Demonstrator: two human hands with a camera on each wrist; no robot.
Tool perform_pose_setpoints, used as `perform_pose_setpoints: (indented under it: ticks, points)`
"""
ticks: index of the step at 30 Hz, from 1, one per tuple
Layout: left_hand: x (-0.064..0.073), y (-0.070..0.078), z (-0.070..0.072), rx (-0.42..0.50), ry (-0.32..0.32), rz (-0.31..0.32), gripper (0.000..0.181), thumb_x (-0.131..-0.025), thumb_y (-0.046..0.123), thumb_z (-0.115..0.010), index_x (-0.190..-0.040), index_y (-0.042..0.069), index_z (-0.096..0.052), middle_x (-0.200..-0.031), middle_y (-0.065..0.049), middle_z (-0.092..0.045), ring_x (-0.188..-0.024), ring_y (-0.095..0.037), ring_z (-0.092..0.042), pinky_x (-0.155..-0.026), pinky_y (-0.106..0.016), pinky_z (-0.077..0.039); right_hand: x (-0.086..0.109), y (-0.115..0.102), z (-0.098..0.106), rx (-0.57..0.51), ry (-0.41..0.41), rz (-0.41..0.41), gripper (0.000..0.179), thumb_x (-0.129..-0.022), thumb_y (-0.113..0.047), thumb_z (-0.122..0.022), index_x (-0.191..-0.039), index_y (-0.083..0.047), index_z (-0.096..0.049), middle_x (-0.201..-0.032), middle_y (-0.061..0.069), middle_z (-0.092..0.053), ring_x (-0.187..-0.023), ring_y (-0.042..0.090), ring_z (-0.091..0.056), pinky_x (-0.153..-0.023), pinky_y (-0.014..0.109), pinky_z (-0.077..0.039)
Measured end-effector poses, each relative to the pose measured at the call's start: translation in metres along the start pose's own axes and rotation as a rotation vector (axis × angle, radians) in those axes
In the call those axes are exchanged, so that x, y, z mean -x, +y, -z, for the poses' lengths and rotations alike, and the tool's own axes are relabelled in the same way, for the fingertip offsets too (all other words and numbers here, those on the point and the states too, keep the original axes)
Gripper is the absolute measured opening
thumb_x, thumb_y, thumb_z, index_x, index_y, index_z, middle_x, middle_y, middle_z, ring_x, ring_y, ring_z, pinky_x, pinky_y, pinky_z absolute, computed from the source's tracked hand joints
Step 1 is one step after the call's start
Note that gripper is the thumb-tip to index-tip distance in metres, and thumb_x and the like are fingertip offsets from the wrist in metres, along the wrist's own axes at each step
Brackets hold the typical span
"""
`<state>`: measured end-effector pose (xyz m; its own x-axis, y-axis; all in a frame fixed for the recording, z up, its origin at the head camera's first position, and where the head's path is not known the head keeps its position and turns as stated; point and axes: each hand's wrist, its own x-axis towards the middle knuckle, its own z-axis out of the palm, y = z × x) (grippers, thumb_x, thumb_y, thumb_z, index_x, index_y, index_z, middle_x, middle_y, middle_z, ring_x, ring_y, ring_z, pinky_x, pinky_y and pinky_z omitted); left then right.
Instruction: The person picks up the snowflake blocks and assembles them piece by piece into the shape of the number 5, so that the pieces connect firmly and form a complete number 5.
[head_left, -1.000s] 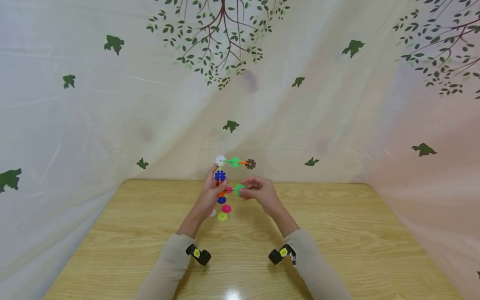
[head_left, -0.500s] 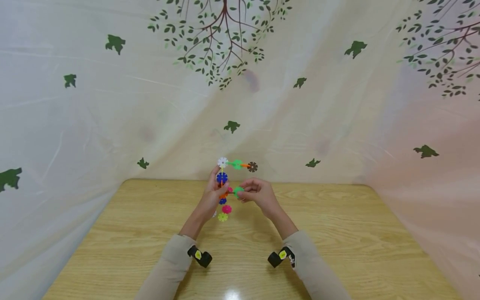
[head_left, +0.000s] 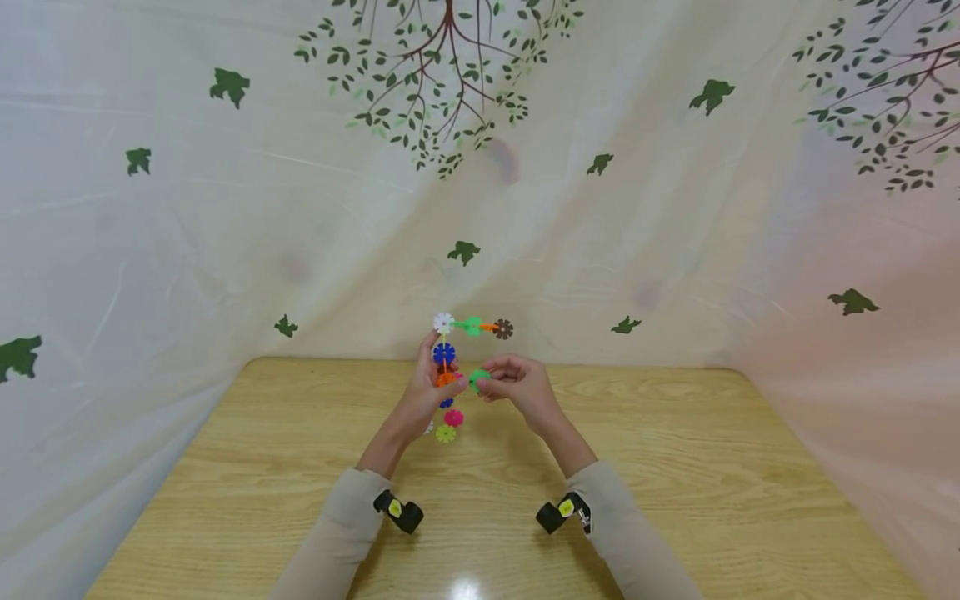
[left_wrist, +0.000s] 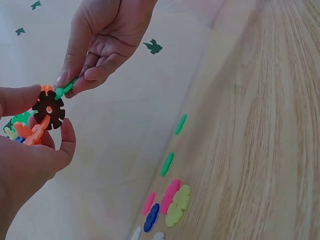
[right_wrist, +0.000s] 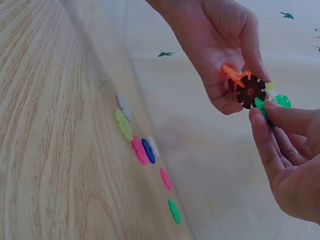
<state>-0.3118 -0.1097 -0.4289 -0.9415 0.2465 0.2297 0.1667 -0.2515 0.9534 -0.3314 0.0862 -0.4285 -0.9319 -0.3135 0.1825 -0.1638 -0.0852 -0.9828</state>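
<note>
Disc chain [head_left: 444, 353] of notched pieces, held up over the far part of the table [head_left: 675, 467], near the middle. Nearest us: two pale sleeves [head_left: 341, 517], each with a black wrist camera [head_left: 405, 517] by the cuff. Beyond, loose on the wood, we note a yellow disc [head_left: 446, 433], a pink disc [head_left: 453, 417] next to it, a blue disc [right_wrist: 148, 150] farther off and a green disc [right_wrist: 174, 211] apart from the cluster (our head view loses some of these behind the left wrist). Above them the left hand [head_left: 420, 396] grips the chain, fingers curled, thumb against a dark brown disc [left_wrist: 56, 114]. On the right, the right hand [head_left: 531, 390] pinches a bright green disc [head_left: 478, 381] between thumb and finger, edge at the brown rim; whether it sits in a notch we cannot tell. At the chain's top, a white corner disc [head_left: 444, 323]; from it an arm runs right to a brown end disc [head_left: 503, 329]. Far behind: pale cloth [head_left: 360, 242] with green bird shapes [head_left: 465, 252].
</note>
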Motion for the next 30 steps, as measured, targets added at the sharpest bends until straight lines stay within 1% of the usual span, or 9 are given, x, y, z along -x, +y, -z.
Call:
perform_pose_setpoints:
  ticks: [7,12,16,18,21,23,26,28,30]
  points:
    - [0.0002,-0.0028,-0.0008,-0.022,0.001,0.003,0.086,-0.097,-0.012,-0.053,-0.162,0.019,-0.005,-0.109,-0.003,-0.038,-0.092,-0.013,-0.042,-0.074,-0.018,-0.043,0.0017,-0.0002,-0.0005,-0.015,0.015,0.011,0.028,-0.088,0.009,-0.072,-0.112,0.020,-0.064,-0.079,-0.003,-0.075,-0.069,0.011,-0.073,-0.067,0.028,-0.062]
    - [0.0004,-0.0031,-0.0049,-0.038,-0.001,-0.022,0.085,-0.096,-0.016,-0.051,-0.162,0.018,-0.009,-0.108,-0.004,-0.036,-0.095,-0.015,-0.042,-0.075,-0.017,-0.043,0.0015,-0.0008,-0.0015,-0.020,0.028,-0.001,0.028,-0.087,0.010,-0.072,-0.112,0.021,-0.064,-0.078,-0.003,-0.075,-0.068,0.011,-0.072,-0.067,0.028,-0.062]
    - [0.0001,-0.0030,-0.0063,-0.047,-0.007,-0.034,0.086,-0.095,-0.017,-0.051,-0.162,0.016,-0.008,-0.109,-0.004,-0.036,-0.095,-0.014,-0.042,-0.075,-0.017,-0.044,0.0007,-0.0010,-0.0025,-0.033,0.031,-0.004,0.031,-0.087,0.012,-0.071,-0.113,0.024,-0.061,-0.078,-0.003,-0.075,-0.067,0.011,-0.072,-0.066,0.026,-0.062]
    - [0.0005,-0.0029,-0.0055,-0.042,-0.006,-0.034,0.086,-0.096,-0.015,-0.052,-0.162,0.017,-0.007,-0.109,-0.004,-0.036,-0.093,-0.014,-0.042,-0.075,-0.017,-0.043,0.0007,-0.0017,-0.0030,-0.037,0.028,-0.003,0.033,-0.087,0.012,-0.071,-0.115,0.025,-0.059,-0.078,-0.003,-0.075,-0.068,0.010,-0.072,-0.067,0.026,-0.062]
    - [0.0008,-0.0036,-0.0030,-0.031,-0.008,-0.053,0.087,-0.095,-0.013,-0.053,-0.162,0.019,-0.006,-0.109,-0.005,-0.037,-0.090,-0.013,-0.042,-0.073,-0.017,-0.043,0.0015,-0.0027,-0.0043,-0.043,0.018,-0.001,0.033,-0.088,0.011,-0.071,-0.116,0.024,-0.059,-0.080,-0.003,-0.074,-0.069,0.010,-0.072,-0.068,0.026,-0.062]
    - [0.0005,-0.0049,-0.0009,-0.020,-0.012,-0.080,0.087,-0.095,-0.012,-0.053,-0.161,0.019,-0.006,-0.108,-0.005,-0.038,-0.086,-0.011,-0.042,-0.071,-0.017,-0.043,0.0022,-0.0029,-0.0051,-0.045,0.011,0.001,0.031,-0.088,0.009,-0.071,-0.115,0.022,-0.060,-0.081,-0.002,-0.074,-0.071,0.011,-0.072,-0.069,0.026,-0.062]
    - [-0.0005,-0.0068,0.0012,0.008,-0.017,-0.125,0.087,-0.094,-0.013,-0.053,-0.159,0.016,-0.003,-0.106,-0.003,-0.038,-0.084,-0.009,-0.042,-0.070,-0.016,-0.043,0.0033,-0.0026,-0.0064,-0.048,-0.002,0.003,0.029,-0.089,0.008,-0.072,-0.113,0.019,-0.061,-0.083,-0.001,-0.074,-0.072,0.012,-0.073,-0.071,0.027,-0.062]
    - [-0.0009,-0.0071,0.0014,0.027,-0.003,-0.129,0.088,-0.094,-0.014,-0.053,-0.158,0.016,-0.001,-0.105,-0.002,-0.037,-0.084,-0.009,-0.042,-0.072,-0.016,-0.044,0.0037,-0.0020,-0.0071,-0.050,-0.009,0.004,0.028,-0.089,0.007,-0.072,-0.113,0.018,-0.061,-0.083,-0.001,-0.074,-0.073,0.012,-0.073,-0.071,0.028,-0.063]
    - [-0.0009,-0.0062,0.0006,0.040,0.015,-0.116,0.088,-0.094,-0.015,-0.053,-0.157,0.017,0.000,-0.105,-0.002,-0.037,-0.085,-0.010,-0.042,-0.073,-0.016,-0.044,0.0040,-0.0014,-0.0077,-0.051,-0.014,0.005,0.028,-0.089,0.007,-0.071,-0.113,0.017,-0.061,-0.084,-0.002,-0.074,-0.074,0.012,-0.073,-0.071,0.028,-0.063]
